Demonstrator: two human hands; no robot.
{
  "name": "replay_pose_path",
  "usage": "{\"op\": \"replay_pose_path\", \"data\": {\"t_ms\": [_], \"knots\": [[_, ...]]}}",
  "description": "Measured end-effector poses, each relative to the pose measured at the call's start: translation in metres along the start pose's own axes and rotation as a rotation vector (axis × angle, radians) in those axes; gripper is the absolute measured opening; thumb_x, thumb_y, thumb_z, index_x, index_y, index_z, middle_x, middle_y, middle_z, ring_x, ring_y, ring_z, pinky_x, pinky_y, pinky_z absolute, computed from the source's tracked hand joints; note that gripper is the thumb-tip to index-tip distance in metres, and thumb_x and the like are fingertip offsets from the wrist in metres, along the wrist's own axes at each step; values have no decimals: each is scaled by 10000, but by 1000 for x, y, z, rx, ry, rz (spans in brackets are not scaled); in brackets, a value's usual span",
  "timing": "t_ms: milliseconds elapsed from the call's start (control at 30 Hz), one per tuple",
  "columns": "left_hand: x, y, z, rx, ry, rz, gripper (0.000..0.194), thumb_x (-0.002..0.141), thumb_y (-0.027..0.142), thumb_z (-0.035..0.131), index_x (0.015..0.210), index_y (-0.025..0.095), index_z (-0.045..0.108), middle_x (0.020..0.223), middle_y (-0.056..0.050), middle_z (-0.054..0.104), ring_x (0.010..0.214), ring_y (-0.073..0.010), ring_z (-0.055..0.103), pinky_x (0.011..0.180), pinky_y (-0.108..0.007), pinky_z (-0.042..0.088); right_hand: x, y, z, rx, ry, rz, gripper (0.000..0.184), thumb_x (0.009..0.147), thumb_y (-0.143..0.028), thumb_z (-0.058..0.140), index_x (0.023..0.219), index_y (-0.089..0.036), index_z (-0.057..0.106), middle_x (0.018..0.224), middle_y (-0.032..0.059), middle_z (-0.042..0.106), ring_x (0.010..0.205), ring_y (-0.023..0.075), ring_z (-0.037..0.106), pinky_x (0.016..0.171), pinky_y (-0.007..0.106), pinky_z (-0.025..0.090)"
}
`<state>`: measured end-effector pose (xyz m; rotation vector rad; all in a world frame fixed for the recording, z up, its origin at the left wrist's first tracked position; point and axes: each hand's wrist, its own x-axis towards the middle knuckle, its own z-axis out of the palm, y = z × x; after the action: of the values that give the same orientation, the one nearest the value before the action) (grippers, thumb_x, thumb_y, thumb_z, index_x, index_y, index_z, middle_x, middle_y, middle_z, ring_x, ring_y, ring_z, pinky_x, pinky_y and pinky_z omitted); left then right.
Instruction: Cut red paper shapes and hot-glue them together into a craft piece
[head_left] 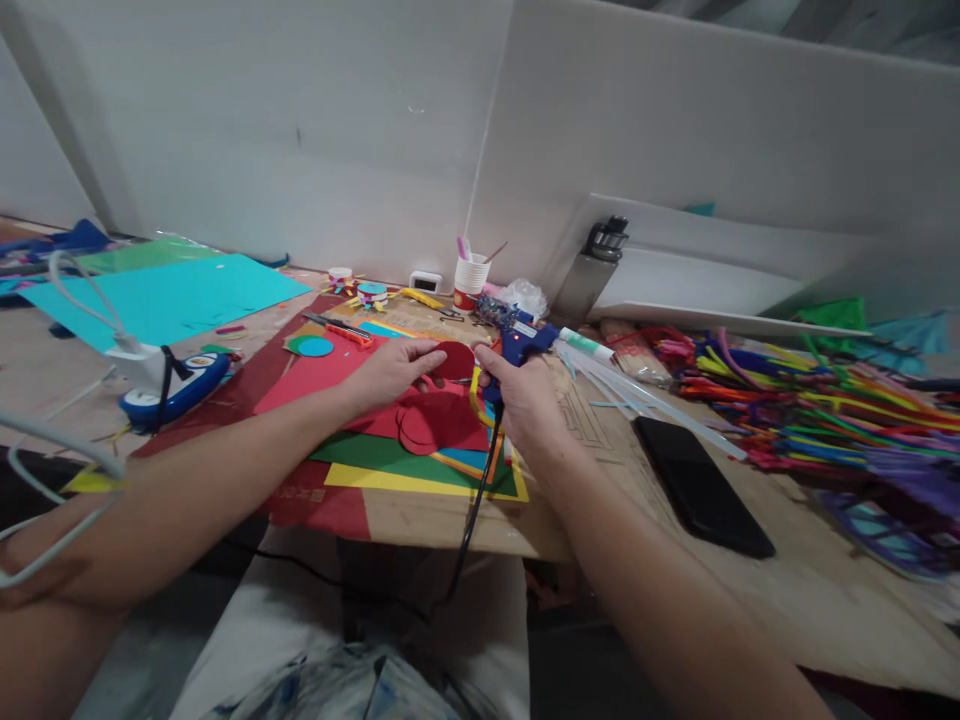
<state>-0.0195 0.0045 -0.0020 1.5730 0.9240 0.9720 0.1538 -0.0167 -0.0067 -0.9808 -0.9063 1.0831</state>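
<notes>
While the left hand pinches a red disc between its fingers, just above the red sheet, the right hand has its fingers wrapped around a glue gun whose small light glows. From where I stand, the step in hand looks like bringing gun and disc together for gluing; whether the right fingertips also touch the disc I cannot tell, nor can I make out any glue. The next move seems to call for a steady disc and a nozzle held clear of the left fingers. Loose discs lie on the near right part of the red sheet. Room is tightest beyond the red sheet, where a cup stands, and at its far left, where a knife lies. To its right, some bare cardboard stretches toward a phone. Nearest the person, the gun's cord drops over the edge of the surface, so a wide sweep could snag it.
</notes>
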Motion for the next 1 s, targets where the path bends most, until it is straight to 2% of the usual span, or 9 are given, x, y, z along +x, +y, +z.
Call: {"op": "replay_pose_path", "data": {"t_ms": [67,133,200,267,367,567,733,867,1000], "knots": [[-2,2,1,88,32,47,363,812,502,739,936,163,784,791,-25,742,655,-134,621,636,-248,484,0,2,0,-33,-6,18,339,580,-328,851,744,-179,594,506,-69,556,443,80,472,433,219,353],[-3,4,1,115,69,104,343,808,492,745,936,180,806,840,-39,767,760,-169,657,721,-277,510,1,4,-1,-54,-14,40,334,562,-311,849,736,-176,598,502,-65,560,433,84,470,430,229,356],[-4,6,3,92,117,148,316,798,470,766,947,196,818,949,-54,787,890,-200,675,826,-309,515,2,6,-1,-69,-3,51,325,555,-295,845,734,-174,603,499,-63,562,431,88,473,434,237,366],[-5,7,4,36,167,148,308,777,452,792,944,194,813,992,-62,785,925,-199,670,858,-313,502,2,7,-1,-91,22,61,315,559,-300,839,720,-174,600,496,-60,560,429,93,475,439,244,376],[-5,7,7,-68,205,117,316,734,425,827,917,170,789,921,-53,764,803,-151,634,759,-277,477,2,8,0,-118,39,60,296,576,-307,828,709,-175,598,501,-60,556,433,93,473,453,250,392],[-1,0,9,-280,169,96,259,724,362,835,866,167,741,824,-4,706,684,-100,579,647,-235,437,0,8,4,-139,67,19,324,570,-311,837,782,-161,642,588,-43,615,496,104,524,514,260,448],[-1,2,9,-347,182,86,222,699,315,831,806,166,707,806,4,676,702,-105,597,620,-228,436,-1,8,5,-230,106,16,336,566,-336,843,762,-158,636,592,-37,608,510,107,524,495,254,422],[-2,7,9,-418,193,-8,238,661,295,832,792,165,682,798,3,674,718,-120,630,620,-228,452,-3,10,6,-232,70,1,384,567,-362,851,824,-158,652,647,-27,637,541,115,544,515,260,434],[-2,8,10,-447,184,-76,226,689,285,817,808,149,682,805,-13,679,712,-124,632,578,-222,463,-4,10,7,-167,48,-8,329,563,-332,844,736,-172,615,559,-55,579,497,101,501,490,248,404]]}}
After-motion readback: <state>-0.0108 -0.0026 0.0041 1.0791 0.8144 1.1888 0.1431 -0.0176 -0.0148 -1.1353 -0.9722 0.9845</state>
